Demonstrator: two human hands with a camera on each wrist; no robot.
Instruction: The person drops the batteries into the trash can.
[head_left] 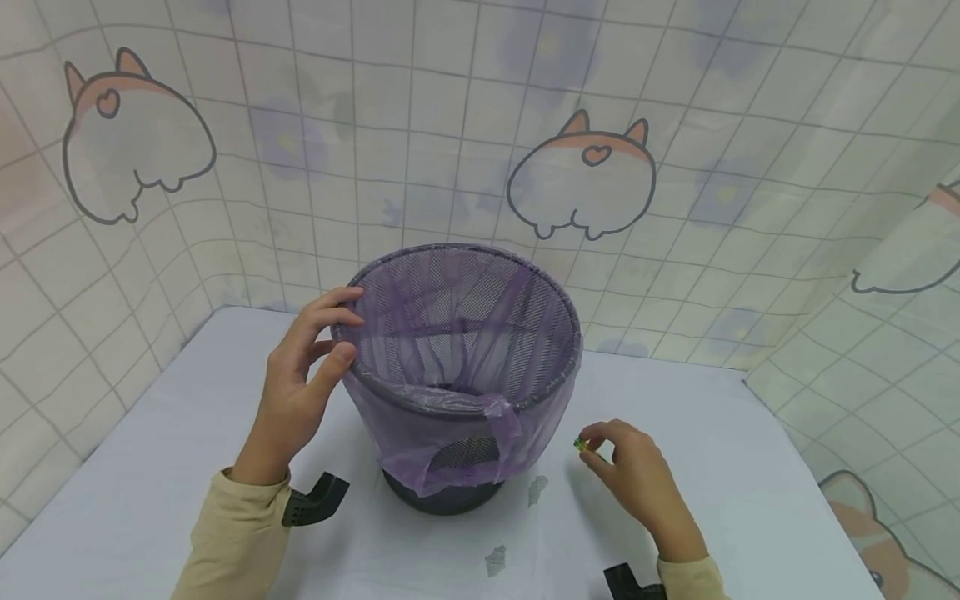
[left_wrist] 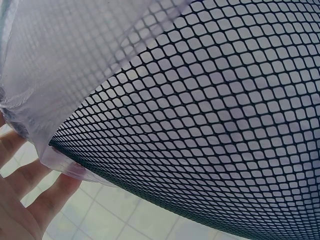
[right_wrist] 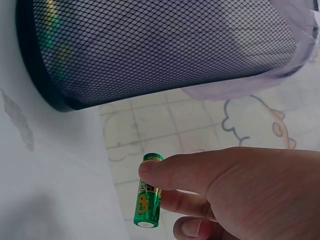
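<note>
A dark mesh wastebasket (head_left: pixel 442 500) stands upright, lined with a thin purple plastic bag (head_left: pixel 397 437) folded over its rim. My left hand (head_left: pixel 296 392) rests on the left side of the bag-covered rim, fingers extended and thumb toward the front. In the left wrist view, fingers (left_wrist: pixel 52 200) touch the bag by the mesh. To the right of the basket and apart from it, my right hand (head_left: pixel 637 475) pinches a green and gold battery (right_wrist: pixel 147 192) marked GP between thumb and finger. Green and yellow colours show through the mesh low in the basket.
A white-covered table (head_left: pixel 750 500) supports the basket. Behind and on both sides hangs a grid-patterned curtain (head_left: pixel 450 108) with cartoon animals. Small grey printed marks (head_left: pixel 496 561) lie on the cover near the basket. A black strap (head_left: pixel 315 500) sits on the left wrist.
</note>
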